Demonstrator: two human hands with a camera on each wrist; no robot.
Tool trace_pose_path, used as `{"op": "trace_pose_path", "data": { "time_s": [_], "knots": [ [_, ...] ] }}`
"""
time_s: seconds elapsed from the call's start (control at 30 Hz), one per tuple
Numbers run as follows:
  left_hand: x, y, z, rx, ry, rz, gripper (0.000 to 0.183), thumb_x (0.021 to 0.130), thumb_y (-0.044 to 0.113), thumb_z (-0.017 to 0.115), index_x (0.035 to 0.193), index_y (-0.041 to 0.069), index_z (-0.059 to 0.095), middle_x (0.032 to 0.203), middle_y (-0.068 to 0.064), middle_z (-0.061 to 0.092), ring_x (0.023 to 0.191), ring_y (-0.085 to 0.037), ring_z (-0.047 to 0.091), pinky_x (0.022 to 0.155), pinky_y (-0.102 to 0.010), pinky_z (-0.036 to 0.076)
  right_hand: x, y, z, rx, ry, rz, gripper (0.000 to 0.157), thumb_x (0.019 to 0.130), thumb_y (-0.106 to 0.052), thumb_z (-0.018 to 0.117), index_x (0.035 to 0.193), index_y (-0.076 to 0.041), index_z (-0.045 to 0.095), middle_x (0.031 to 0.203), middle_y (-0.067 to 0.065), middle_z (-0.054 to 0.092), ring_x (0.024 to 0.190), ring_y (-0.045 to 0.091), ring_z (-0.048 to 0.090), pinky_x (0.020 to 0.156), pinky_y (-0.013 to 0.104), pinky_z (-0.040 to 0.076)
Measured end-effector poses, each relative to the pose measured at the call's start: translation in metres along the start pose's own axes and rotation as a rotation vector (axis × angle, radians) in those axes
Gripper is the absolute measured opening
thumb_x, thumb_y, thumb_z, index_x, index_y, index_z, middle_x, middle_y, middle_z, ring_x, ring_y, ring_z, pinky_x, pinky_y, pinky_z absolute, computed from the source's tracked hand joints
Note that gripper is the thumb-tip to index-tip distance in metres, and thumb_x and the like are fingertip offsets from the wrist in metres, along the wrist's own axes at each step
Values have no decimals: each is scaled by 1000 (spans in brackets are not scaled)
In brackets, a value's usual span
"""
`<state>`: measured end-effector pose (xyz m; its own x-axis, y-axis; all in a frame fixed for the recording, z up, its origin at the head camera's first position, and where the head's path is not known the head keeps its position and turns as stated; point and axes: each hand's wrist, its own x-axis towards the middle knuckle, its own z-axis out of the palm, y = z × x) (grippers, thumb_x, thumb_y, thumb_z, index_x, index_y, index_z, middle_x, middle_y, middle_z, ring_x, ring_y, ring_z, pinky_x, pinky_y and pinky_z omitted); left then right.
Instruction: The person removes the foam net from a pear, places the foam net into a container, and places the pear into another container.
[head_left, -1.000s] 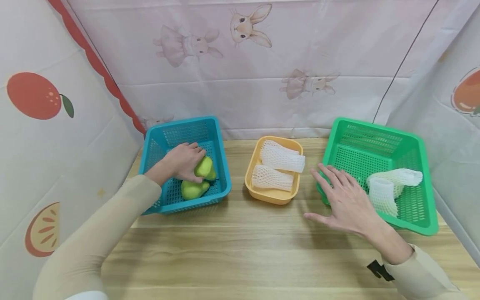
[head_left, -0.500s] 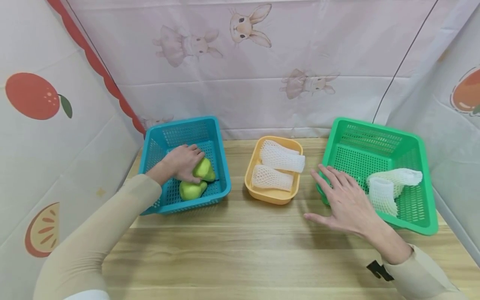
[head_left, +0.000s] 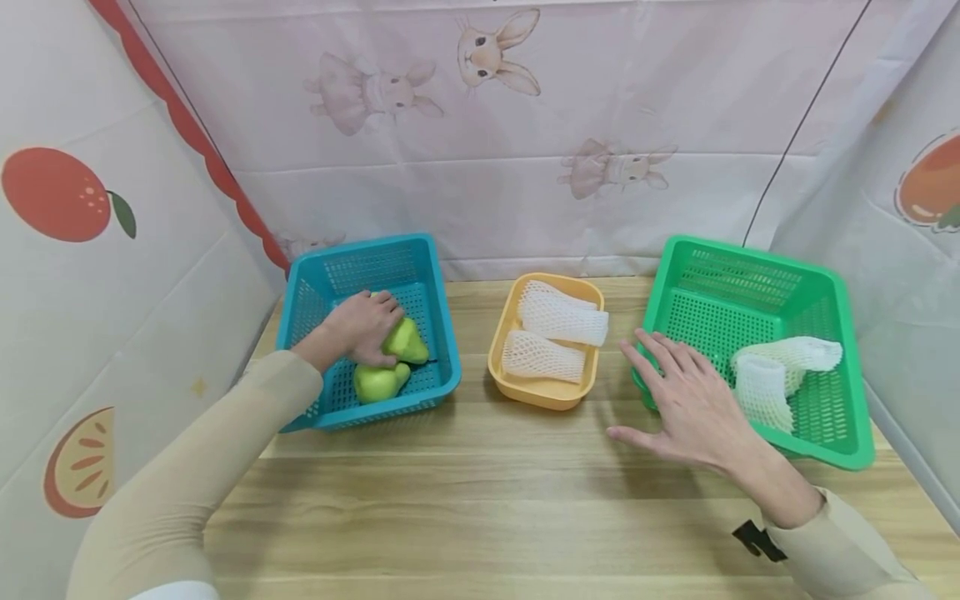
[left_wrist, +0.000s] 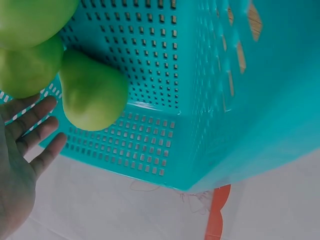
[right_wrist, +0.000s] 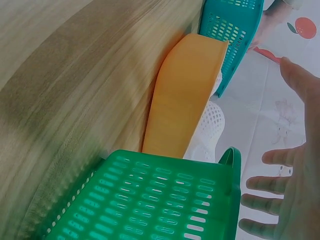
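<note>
My left hand reaches into the blue basket, over green pears. Two of them show in the head view, an upper pear and a lower pear. In the left wrist view, its fairly straight fingers are spread at the pears, beside a third pear. My right hand has its fingers spread above the near left edge of the green basket. Inside that basket lie white foam net sleeves, a longer one and a shorter one.
Between the baskets stands a yellow-orange tray with white foam net sleeves in it. All stand on a wood-grain table. Printed cloth hangs behind and at both sides.
The pears under the left hand have shifted slightly left and turned a little, and the hand has moved slightly left with them. The right hand stays where it was.
</note>
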<state>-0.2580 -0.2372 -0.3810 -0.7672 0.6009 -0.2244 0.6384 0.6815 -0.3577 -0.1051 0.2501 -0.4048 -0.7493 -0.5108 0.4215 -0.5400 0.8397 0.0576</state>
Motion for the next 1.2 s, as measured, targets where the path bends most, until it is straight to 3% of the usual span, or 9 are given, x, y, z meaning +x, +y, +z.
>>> {"op": "trace_pose_path", "data": {
  "time_s": [0.33,0.67,1.0,1.2],
  "knots": [
    [0,4,4,1,-10,-4,79,91,63,64,139,0,60,142,-23,62,135,-39,56,111,-57,51,1,0,-3,-1,-22,7,112,79,-87,61,157,-7,47,162,21,46,145,44,47,112,66,44],
    [-8,3,-6,-41,-13,-45,88,94,73,57,148,3,54,150,-23,59,139,-43,54,116,-60,47,3,3,-13,-7,-18,17,112,75,-80,71,158,-9,46,161,21,48,144,45,48,113,66,43],
    [-24,11,-20,-27,132,-52,99,93,80,53,153,2,50,147,-22,62,138,-43,57,113,-59,50,1,12,-22,-32,-28,0,111,79,-84,64,157,-8,46,158,21,50,142,44,49,109,65,46],
    [-35,20,-26,-34,212,-77,102,90,83,54,156,5,49,152,-22,59,144,-44,53,119,-61,45,-2,18,-29,-50,-44,3,111,78,-84,66,158,-10,46,158,21,51,142,44,49,110,65,46]
  ]
}}
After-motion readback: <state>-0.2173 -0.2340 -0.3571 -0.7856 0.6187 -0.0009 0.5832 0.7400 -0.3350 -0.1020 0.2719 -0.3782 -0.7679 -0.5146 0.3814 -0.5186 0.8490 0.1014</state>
